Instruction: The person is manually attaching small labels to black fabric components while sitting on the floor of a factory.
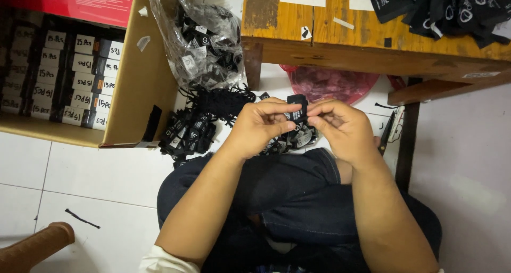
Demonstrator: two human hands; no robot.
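The person sat cross-legged on the white tiled floor (96, 172), and both hands met above the lap so the work stayed close under the eyes. The left hand (255, 126) and the right hand (340, 129) together pinched a small black tag (297, 103), fingertips closed on it from either side; the tag stood up between them, flat and stiff-looking, with small pale markings on its face. Just beneath the hands lay a loose pile of black tags (186, 134) spread on the floor, near enough to draw from without leaning, and beside it a tangle of black string (221, 100), thin and frayed-looking. Behind that, a crinkled clear plastic bag (199, 38) held more of the same dark pieces, its glossy film catching light. To the left an open cardboard box (141, 81) stood with rows of small black-and-white packets (69, 81) packed upright and tight, apparently sorted. A worn wooden desk (319, 33) with bits of white tape rose ahead, carrying a heap of black fabric pieces (447, 9) at its far right. Under the desk sat a reddish translucent bag (330, 84), soft and slumped. A rounded brown wooden handle (34, 246) showed at the lower left corner.
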